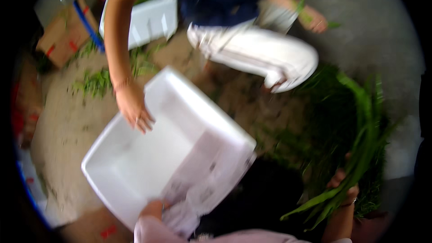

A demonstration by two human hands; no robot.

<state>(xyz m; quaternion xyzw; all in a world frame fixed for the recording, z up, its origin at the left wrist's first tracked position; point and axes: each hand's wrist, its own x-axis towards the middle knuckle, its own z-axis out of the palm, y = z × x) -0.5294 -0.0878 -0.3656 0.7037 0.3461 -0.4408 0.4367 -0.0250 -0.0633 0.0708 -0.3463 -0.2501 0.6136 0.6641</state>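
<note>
A white foam box [148,150] sits tilted in front of me, with a crumpled translucent plastic sheet [207,195] over its near right side. At its near rim, my left hand [154,209] grips the wall, though blur and the sleeve hide most of the fingers. My right hand [344,184] is closed around a bunch of long green leaves [364,128], which arches up and bends over at the far end. Over the box's far left wall hangs another person's hand [135,110], fingers pointing down.
Facing me is a person in white trousers [261,54], whose other hand [313,19] has leaf bits about it. Dark green leaves [324,121] are heaped at the right. Behind stand another white box [153,20] and a cardboard carton [67,33]. Loose leaves [96,81] litter the floor.
</note>
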